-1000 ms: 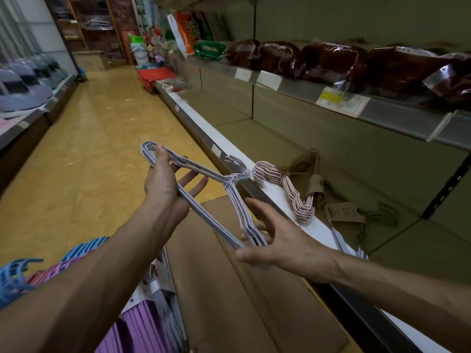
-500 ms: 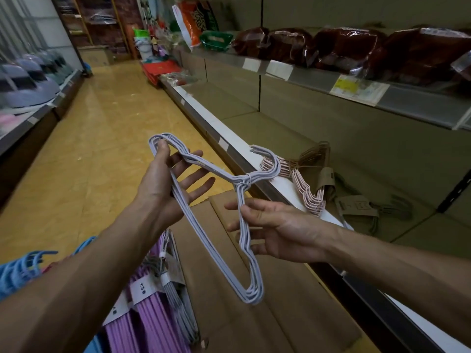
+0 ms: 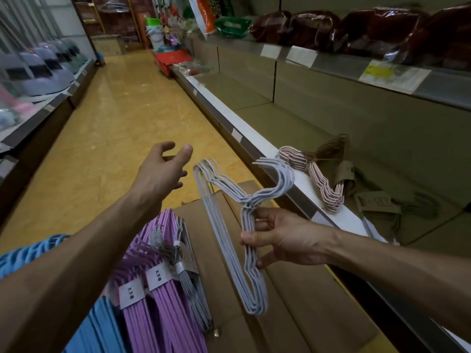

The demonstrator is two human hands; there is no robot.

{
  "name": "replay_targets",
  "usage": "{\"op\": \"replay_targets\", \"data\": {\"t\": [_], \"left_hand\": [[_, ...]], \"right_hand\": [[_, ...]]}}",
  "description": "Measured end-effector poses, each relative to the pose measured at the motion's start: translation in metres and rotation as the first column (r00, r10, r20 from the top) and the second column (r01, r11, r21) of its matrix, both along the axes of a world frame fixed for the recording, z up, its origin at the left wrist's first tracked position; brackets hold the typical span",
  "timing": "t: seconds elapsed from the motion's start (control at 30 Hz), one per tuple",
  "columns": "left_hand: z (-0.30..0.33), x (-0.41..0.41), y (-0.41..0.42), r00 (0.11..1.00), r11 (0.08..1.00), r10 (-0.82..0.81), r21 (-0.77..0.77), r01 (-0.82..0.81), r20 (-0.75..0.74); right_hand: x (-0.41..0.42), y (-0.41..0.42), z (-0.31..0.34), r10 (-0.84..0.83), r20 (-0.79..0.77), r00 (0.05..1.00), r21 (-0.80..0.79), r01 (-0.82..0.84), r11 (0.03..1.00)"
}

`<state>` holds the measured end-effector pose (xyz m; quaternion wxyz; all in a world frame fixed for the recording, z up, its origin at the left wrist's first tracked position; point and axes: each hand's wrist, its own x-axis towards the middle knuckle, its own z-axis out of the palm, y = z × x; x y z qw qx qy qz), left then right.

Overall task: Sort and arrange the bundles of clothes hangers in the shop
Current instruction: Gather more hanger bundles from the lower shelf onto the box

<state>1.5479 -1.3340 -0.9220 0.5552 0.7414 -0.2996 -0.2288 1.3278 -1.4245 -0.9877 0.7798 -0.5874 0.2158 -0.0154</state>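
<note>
— What are you worrying about?

— My right hand (image 3: 285, 238) is pinching the grey hanger bundle (image 3: 237, 225) by one shoulder only, above the cardboard box (image 3: 293, 301); my left hand (image 3: 163, 171) is hanging spread, holding nothing. The loose wires could be fanning apart.

— And beyond?

— Pink hangers (image 3: 321, 179) are lying on the shelf (image 3: 254, 115); yellow floor (image 3: 114, 123) is stretching away.
</note>
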Motion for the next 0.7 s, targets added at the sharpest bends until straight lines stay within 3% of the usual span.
{"op": "replay_targets", "data": {"t": [0.3, 0.47, 0.7], "left_hand": [[-0.004, 0.018, 0.027, 0.968, 1.000, -0.017, 0.024, 0.012, 0.250], [-0.017, 0.023, 0.033, 0.906, 0.985, -0.145, 0.147, 0.093, 0.399], [-0.028, 0.027, 0.037, 0.864, 0.956, -0.236, 0.267, 0.123, 0.444]], "right_hand": [[0.041, 0.013, -0.048, -0.001, -0.242, 0.970, -0.117, -0.028, 0.993], [0.076, 0.024, -0.070, -0.052, -0.343, 0.938, -0.269, -0.045, 0.962], [0.121, 0.038, -0.098, -0.107, -0.416, 0.903, -0.395, -0.073, 0.916]]}}
